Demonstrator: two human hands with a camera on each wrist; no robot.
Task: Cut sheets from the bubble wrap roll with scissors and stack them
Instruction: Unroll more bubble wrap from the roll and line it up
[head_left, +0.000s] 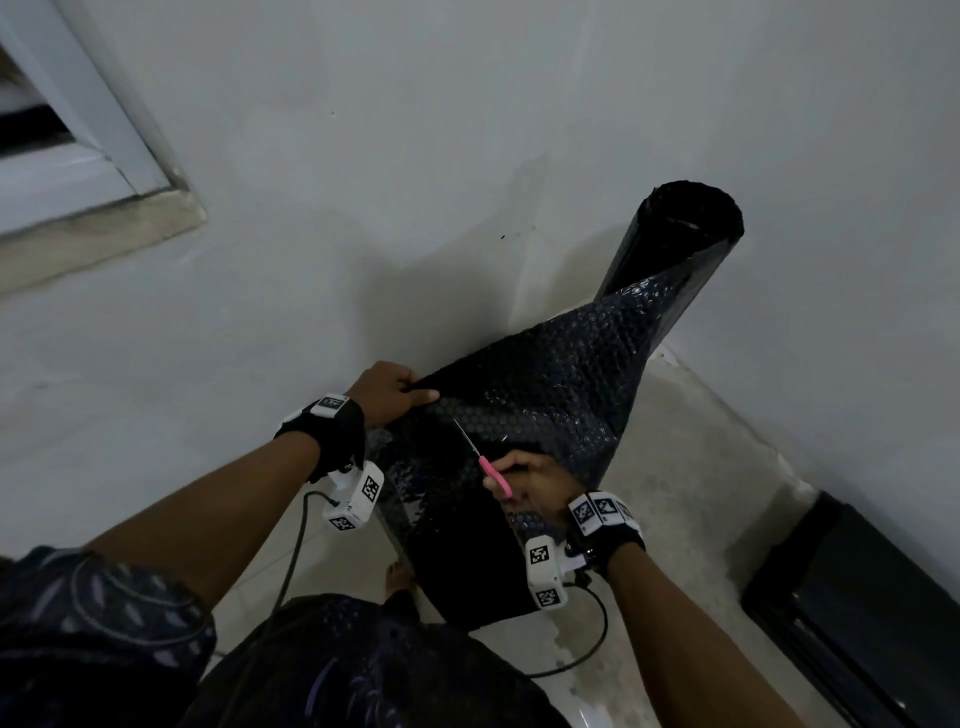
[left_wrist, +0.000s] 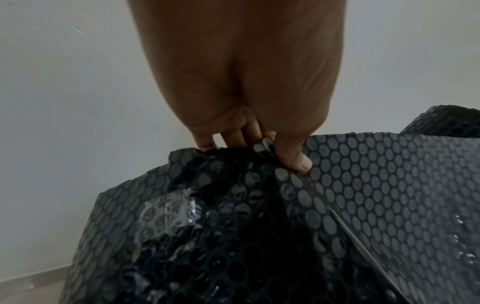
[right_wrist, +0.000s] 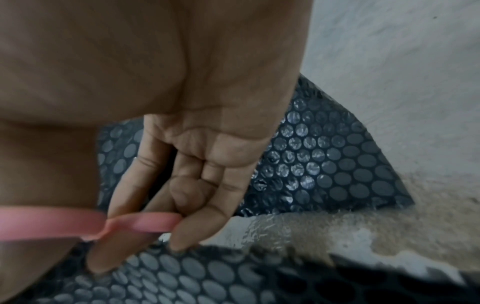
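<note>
While one black bubble wrap roll (head_left: 675, 244) stands on end in the corner of the floor (head_left: 691, 499) at about one o'clock from the person, one loose length of bubble wrap (head_left: 545, 395) trails from it down toward their lap. One pair of scissors (head_left: 480, 457), pink-handled, lies against that sheet.

Two hands are at work. The left hand (head_left: 387, 392) is closed tight on the sheet's upper edge at ten o'clock, the thumb (left_wrist: 293, 158) pressed on the near face and the fingers (left_wrist: 233, 137) curled behind, bunching the plastic. The right hand (head_left: 540, 480) grips the scissors at four o'clock, fingers (right_wrist: 197, 216) hooked through the pink loops (right_wrist: 145, 224); the thin blades (left_wrist: 363, 246) point up toward eleven o'clock, and whether they are parted I cannot tell.

Both forearms reach forward and slightly inward, each wrist wearing a black strap with a white tagged camera block (head_left: 356, 499). The left wrist sits higher than the right.
</note>
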